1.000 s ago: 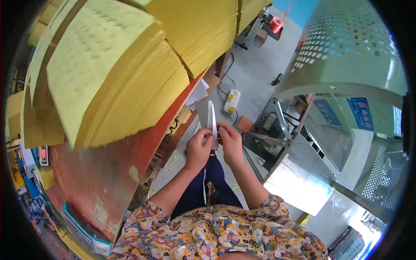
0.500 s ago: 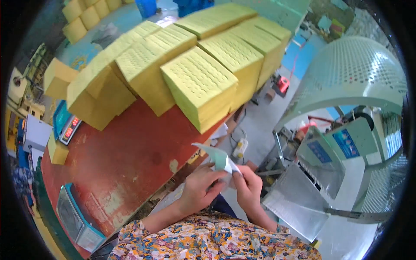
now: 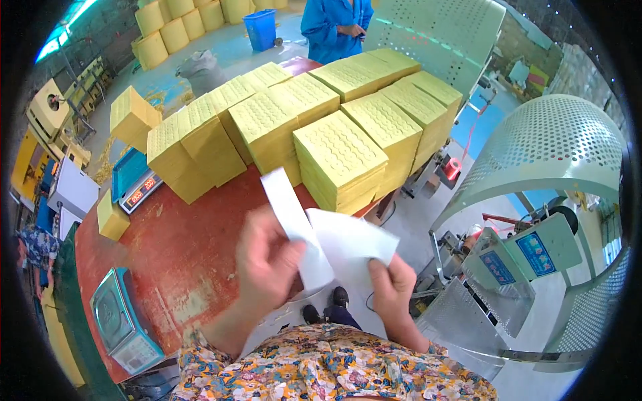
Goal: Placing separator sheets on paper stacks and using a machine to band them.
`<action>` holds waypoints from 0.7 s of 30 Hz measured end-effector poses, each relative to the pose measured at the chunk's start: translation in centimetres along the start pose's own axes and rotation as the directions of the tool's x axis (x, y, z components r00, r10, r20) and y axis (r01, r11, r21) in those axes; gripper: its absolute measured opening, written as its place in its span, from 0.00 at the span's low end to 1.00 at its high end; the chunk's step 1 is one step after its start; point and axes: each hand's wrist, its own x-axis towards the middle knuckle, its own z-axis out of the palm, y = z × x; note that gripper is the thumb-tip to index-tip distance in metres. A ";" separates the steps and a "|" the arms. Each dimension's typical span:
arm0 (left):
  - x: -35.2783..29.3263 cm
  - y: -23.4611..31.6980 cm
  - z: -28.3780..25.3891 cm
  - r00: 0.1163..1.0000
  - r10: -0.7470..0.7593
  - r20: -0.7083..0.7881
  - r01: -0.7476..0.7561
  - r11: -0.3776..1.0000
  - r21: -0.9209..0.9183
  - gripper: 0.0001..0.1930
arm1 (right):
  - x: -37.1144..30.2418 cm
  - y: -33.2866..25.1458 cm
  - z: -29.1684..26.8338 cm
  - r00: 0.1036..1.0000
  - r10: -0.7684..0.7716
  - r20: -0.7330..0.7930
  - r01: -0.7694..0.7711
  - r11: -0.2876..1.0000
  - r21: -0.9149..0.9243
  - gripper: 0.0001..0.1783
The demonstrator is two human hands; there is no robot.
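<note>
My left hand (image 3: 264,260) pinches a narrow white paper strip (image 3: 289,204) between thumb and fingers and is partly blurred. In my right hand (image 3: 393,291), thumb and fingers grip the lower right corner of a wider white paper sheet (image 3: 351,234). The two pieces overlap in the middle; whether they are joined I cannot tell. Both hands are held up in front of my body, at the near edge of the red table (image 3: 194,247). Just beyond the papers stand tall blocks of stacked yellow paper (image 3: 344,150), their tops marked with rows of wavy cuts.
A scale with a lit red display (image 3: 140,190) sits beside a small yellow block (image 3: 112,217). Another scale (image 3: 120,317) lies near the left edge. At right stands a machine with a perforated curved cover (image 3: 542,144). A person in blue (image 3: 334,30) stands beyond the table.
The white paper, bunched between my hands before, is now spread into two overlapping pieces. My hands have risen and moved apart. The view has tilted up, bringing the person in blue further into sight.
</note>
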 end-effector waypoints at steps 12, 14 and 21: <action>14.8 -9.1 5.0 0.905 -0.351 -0.239 0.315 0.932 -0.179 0.27 | 1.2 9.8 -6.0 0.805 0.593 0.019 -0.499 0.659 0.563 0.13; 14.1 -9.4 5.3 0.933 -0.179 -0.314 0.240 0.956 0.170 0.23 | 2.1 10.2 -6.0 0.785 0.617 0.052 -0.537 0.637 0.553 0.12; 13.6 -10.7 5.4 0.970 -0.076 -0.232 0.177 0.874 0.452 0.05 | 5.0 10.9 -5.3 0.768 0.591 0.248 -0.622 0.593 0.512 0.12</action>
